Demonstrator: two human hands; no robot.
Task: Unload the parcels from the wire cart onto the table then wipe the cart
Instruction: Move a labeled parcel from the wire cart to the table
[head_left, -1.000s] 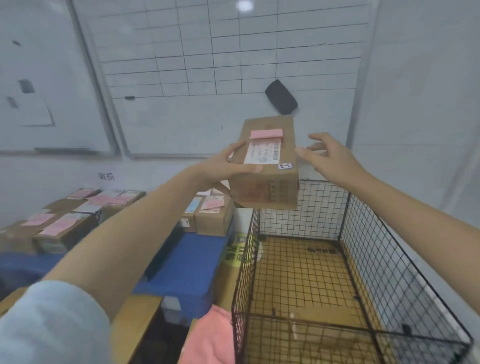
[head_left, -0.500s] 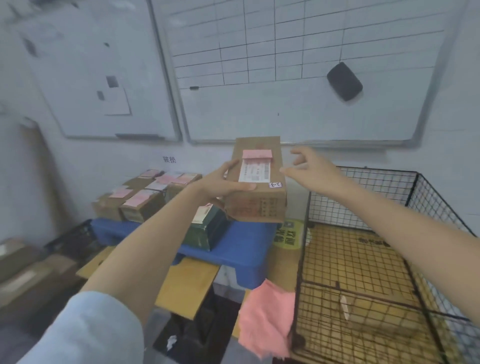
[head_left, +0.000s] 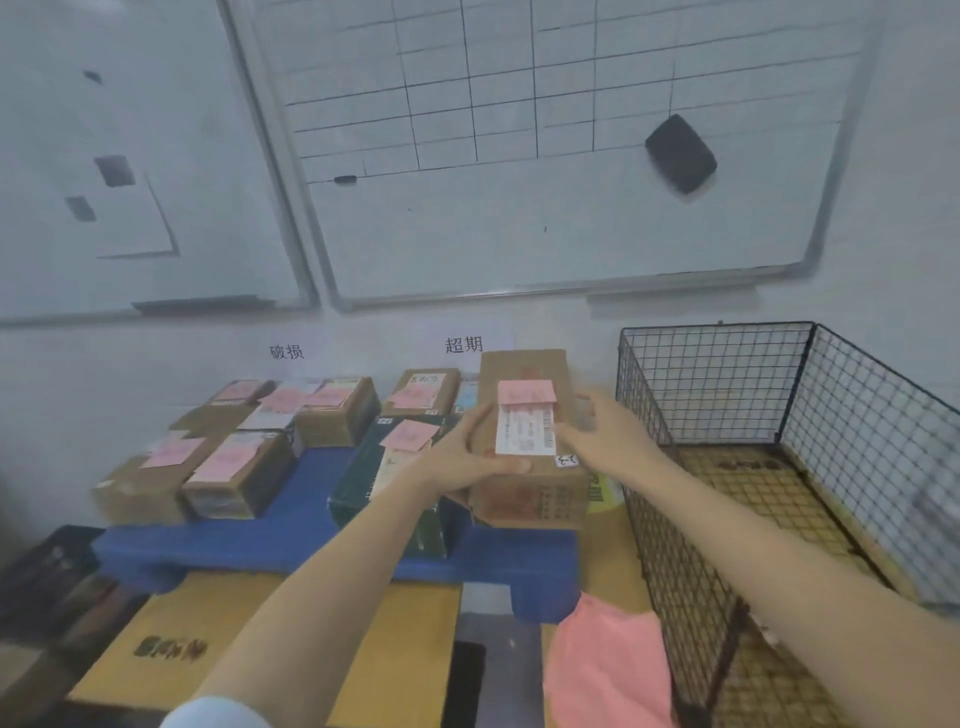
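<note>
Head view — left hand (head_left: 464, 464) grips boxy cardboard parcel (head_left: 535, 496); right hand (head_left: 609, 440) (blurred) — grasp unclear.

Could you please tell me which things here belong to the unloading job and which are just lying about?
Job: cardboard parcel in the left hand, right hand, wire cart, blue table, pink cloth.
Lying about: whiteboard, black eraser, yellow cardboard sheet.

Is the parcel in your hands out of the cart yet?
Out. The left hand grips the parcel, the right hand touching it, over the blue platform left of the cart. Whether it rests there, cannot tell.
</note>
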